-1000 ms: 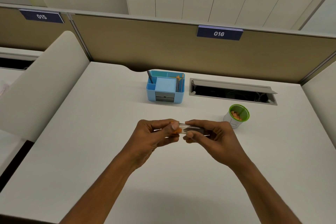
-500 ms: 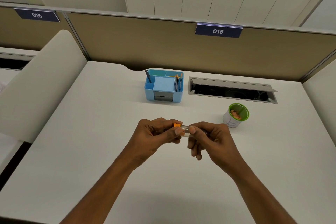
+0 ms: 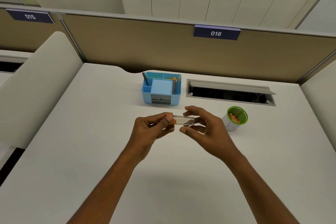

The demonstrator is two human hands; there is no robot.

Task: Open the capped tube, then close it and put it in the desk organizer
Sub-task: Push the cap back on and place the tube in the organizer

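Clear plastic tube with orange cap [image 3: 183, 120] is held horizontal in the air over the white desk [image 3: 91, 132], mid-frame, cap end pointing to 9 o'clock. Left hand [image 3: 151, 131] is pinched tight on the orange cap end, thumb and fingertips closed around it. Right hand [image 3: 203, 129] is loosely spread around the tube body: index above, thumb below, contact unclear; can't tell if it's actually gripping.

Cap looks seated on the tube; no visible gap. Can't tell whether opening is done yet. My guess: cap work in progress; placement definitely not done.

Blue plastic desk organizer [image 3: 161, 99] sits at 12 o'clock from the tube, near, with pencils and a pen in its compartments. Green-rimmed white cup [image 3: 236, 119] is at 3 o'clock, just beyond the right hand.
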